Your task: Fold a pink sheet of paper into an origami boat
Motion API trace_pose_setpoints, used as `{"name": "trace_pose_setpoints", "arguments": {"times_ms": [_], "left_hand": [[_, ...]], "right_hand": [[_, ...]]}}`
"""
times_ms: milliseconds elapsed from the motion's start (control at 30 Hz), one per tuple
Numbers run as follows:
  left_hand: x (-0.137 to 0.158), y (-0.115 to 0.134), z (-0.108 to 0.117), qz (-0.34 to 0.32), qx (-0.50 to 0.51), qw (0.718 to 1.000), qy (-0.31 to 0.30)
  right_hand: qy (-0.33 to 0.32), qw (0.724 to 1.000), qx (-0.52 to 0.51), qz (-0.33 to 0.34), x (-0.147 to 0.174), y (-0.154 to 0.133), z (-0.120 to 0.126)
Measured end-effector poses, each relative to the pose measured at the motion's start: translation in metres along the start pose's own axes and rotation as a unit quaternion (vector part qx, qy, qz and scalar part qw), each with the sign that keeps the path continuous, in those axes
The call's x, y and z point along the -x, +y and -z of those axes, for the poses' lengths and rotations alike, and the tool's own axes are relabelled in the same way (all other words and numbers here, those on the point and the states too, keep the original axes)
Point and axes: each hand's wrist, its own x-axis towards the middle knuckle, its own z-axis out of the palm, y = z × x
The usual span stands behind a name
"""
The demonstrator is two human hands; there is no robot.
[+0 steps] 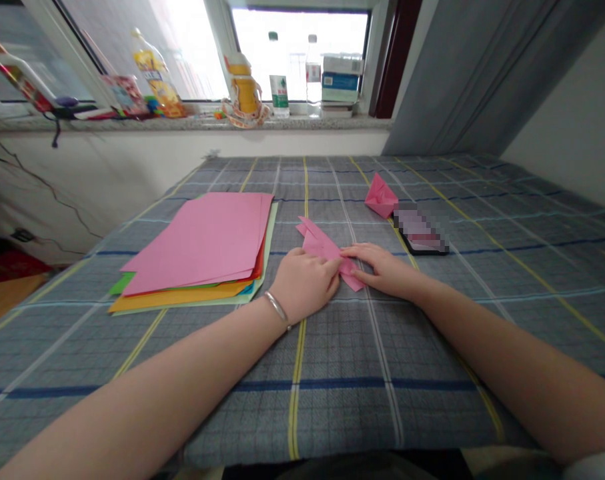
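Note:
A folded piece of pink paper [321,241] lies flat on the checked cloth, slanting from upper left to lower right. My left hand [305,283], with a silver bangle at the wrist, is closed over the paper's near left side, its fingers pressing on the middle. From the right, my right hand [385,268] has its thumb and fingers on the paper's right end. The fingertips of both hands almost meet there. Part of the paper is hidden beneath the left hand. Behind my right hand stands a folded pink paper boat [381,197].
A stack of coloured paper [197,243], pink on top, lies left of my hands. A phone [421,232] with a blurred screen rests on the right, touching or close to the paper boat. Bottles, a yellow cup [245,90] and boxes [341,80] line the windowsill [182,124] behind.

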Motion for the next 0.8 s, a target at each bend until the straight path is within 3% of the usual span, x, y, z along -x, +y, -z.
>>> {"name": "trace_pose_setpoints", "arguments": {"times_ms": [200, 333, 433, 567, 800], "left_hand": [[-0.002, -0.006, 0.0, -0.055, -0.06, 0.997, 0.0], [-0.007, -0.011, -0.015, -0.11, 0.003, 0.994, -0.006], [-0.007, -0.017, -0.026, -0.123, 0.051, 0.989, -0.061], [-0.005, -0.023, -0.031, -0.043, 0.035, 0.989, -0.135], [-0.008, -0.032, -0.033, 0.098, 0.009, 0.985, -0.14]], "right_hand": [[-0.018, 1.0, 0.011, -0.024, 0.002, 0.0, 0.0], [-0.01, 0.999, 0.022, -0.033, 0.002, 0.001, -0.002], [0.005, 1.0, 0.011, -0.006, 0.002, 0.001, -0.002], [0.029, 0.999, -0.01, 0.021, 0.005, -0.001, 0.005], [-0.008, 0.999, -0.018, 0.043, 0.008, -0.002, 0.014]]}}
